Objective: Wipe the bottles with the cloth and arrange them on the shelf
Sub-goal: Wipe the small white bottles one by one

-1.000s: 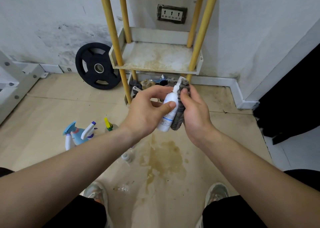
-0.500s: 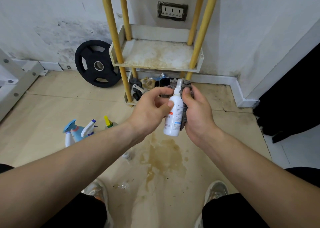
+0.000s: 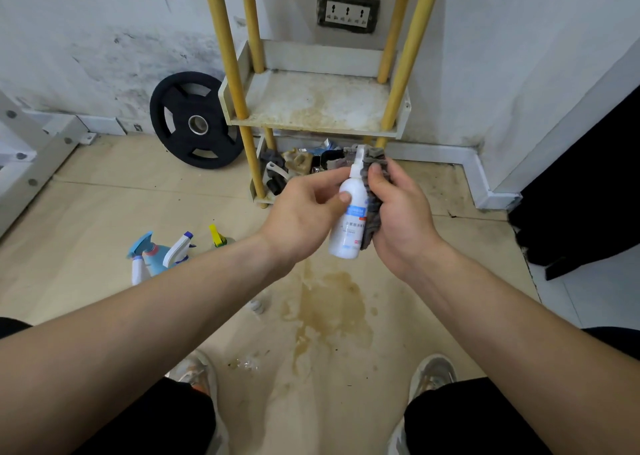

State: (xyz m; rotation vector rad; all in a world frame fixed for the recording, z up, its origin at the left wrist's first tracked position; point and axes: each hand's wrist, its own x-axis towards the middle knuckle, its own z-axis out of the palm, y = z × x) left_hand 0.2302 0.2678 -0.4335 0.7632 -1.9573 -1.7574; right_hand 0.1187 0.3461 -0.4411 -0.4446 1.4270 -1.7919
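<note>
Left hand [image 3: 304, 215]: curled round the white spray bottle [image 3: 349, 222], with the thumb laid across its front.

Right hand [image 3: 403, 219]: closed on the grey cloth [image 3: 373, 219], which is pressed against the bottle's right side. The thumb is laid on the cloth near the bottle's neck.

White spray bottle: held between the two hands, roughly upright with the nozzle at the top. It is carried in the air in front of the shelf unit's lower tier.

Shelf [image 3: 311, 108]: a stained pale tray is carried on yellow posts [image 3: 225, 56] and set against the wall. No bottle is seen on this tier. Dark mixed clutter [image 3: 298, 164] is seen on the tier below, its items not told apart.

Floor, left of the forearms: a blue spray bottle [image 3: 149, 254], a white trigger sprayer [image 3: 178, 248] and a yellow-nozzled bottle [image 3: 217, 237] are grouped close together. A small white item [image 3: 257, 306] is partly hidden by the left forearm.

Floor, centre: a brown stain [image 3: 332, 311] is spread between two shoes [image 3: 197, 375].

Wall: a black weight plate [image 3: 195, 122] is leaned left of the shelf, and a socket panel [image 3: 348, 13] is mounted above it.
</note>
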